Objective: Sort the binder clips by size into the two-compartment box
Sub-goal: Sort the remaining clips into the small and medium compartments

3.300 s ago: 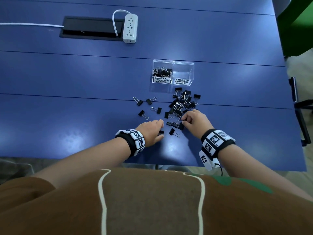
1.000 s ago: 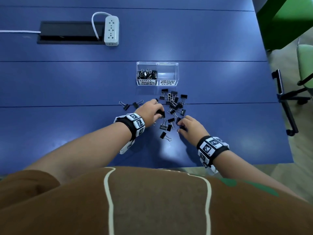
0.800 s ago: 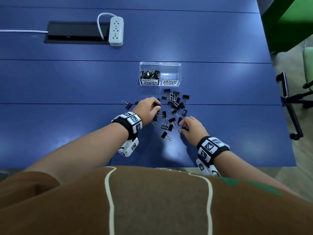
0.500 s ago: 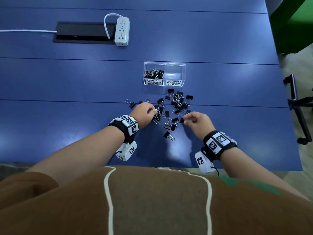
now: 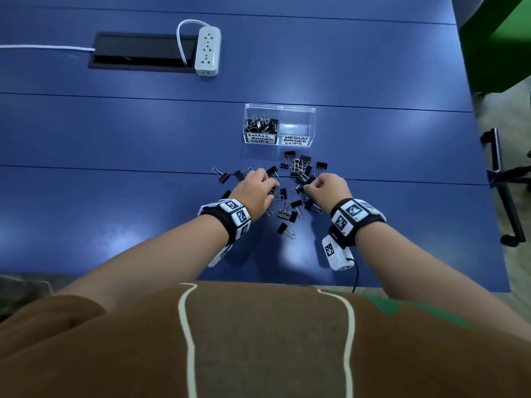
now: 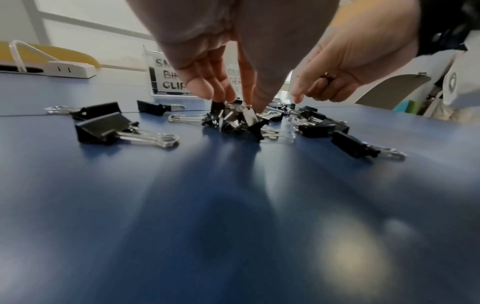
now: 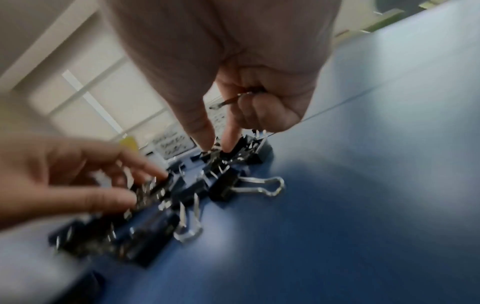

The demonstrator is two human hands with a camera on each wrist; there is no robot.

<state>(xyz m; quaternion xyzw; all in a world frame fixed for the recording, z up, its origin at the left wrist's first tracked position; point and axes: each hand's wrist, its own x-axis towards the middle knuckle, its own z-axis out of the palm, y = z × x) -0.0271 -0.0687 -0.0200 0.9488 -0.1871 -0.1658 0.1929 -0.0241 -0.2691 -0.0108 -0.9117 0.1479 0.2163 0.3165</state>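
Observation:
Several black binder clips [image 5: 287, 214] lie scattered on the blue table [image 5: 115, 196] in front of a clear two-compartment box [image 5: 280, 109]. Its left half, labelled small, holds several clips [image 5: 260, 126]. The right half, labelled medium, looks empty. My left hand [image 5: 271, 189] is at the left of the pile. In the left wrist view its fingertips [image 6: 207, 90] and thumb pinch a bunch of clips [image 6: 233, 119]. My right hand [image 5: 309, 188] is at the pile's right. In the right wrist view my right hand [image 7: 218, 146] pinches a clip [image 7: 233, 152], and a wire handle [image 7: 228, 100] shows under its curled fingers.
A white power strip [image 5: 207, 51] and a black cable hatch [image 5: 138, 51] lie at the far left. The table's right edge runs close to a black chair base [image 5: 502, 182]. A green seat [image 5: 500, 44] stands at the far right. Bare table lies left of the pile.
My right hand has moved forward from the near edge of the pile into its middle. My left hand has stayed at the pile's left side and drawn clips together under its fingers.

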